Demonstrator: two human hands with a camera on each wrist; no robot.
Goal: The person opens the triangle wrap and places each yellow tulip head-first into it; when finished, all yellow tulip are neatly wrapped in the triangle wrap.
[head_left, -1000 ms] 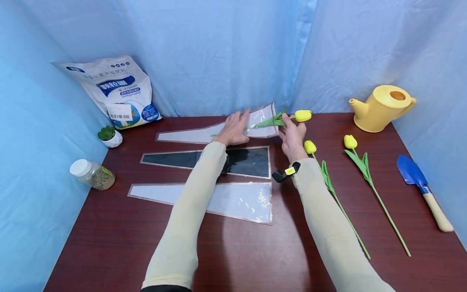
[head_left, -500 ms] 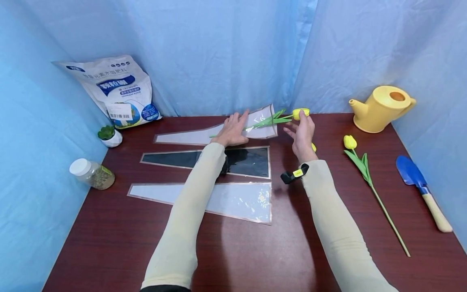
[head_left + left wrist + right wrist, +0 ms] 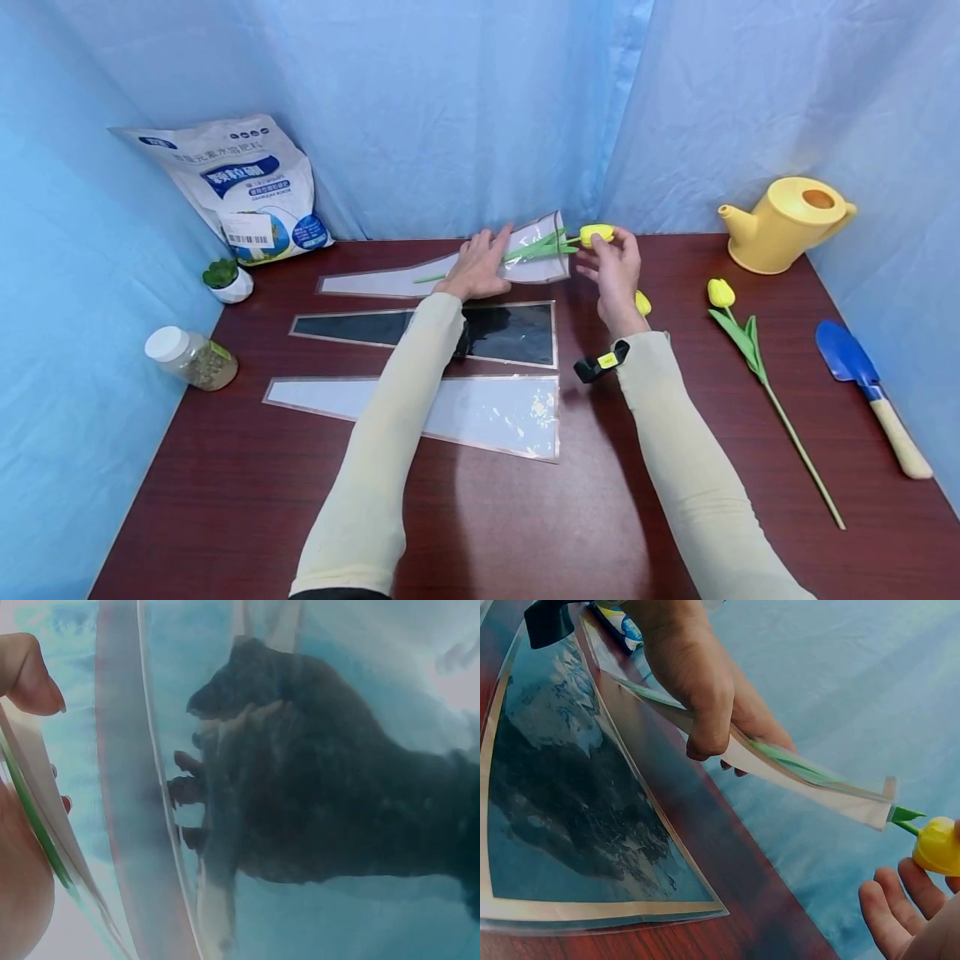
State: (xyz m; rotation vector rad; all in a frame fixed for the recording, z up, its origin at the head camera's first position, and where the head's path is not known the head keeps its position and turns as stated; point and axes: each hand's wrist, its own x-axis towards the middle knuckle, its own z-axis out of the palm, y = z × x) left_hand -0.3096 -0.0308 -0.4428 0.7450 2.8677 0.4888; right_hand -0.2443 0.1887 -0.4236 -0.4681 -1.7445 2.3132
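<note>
Left hand clamped on plastic sleeve, near far edge of worktop, right hand apparently pinching yellow tulip, partly sleeved

Wrap: thin clear plastic, v. glossy w/ glare. Flower: smooth, plasticky, semi-matt petals. Table: dk wood grain, lt sheen. Curtain: matt cloth w/ soft folds. Watering can: smooth plastic, satin finish. Trowel: smooth blade, matt wood handle. Bag: crinkly plastic, semi-gloss.
</note>
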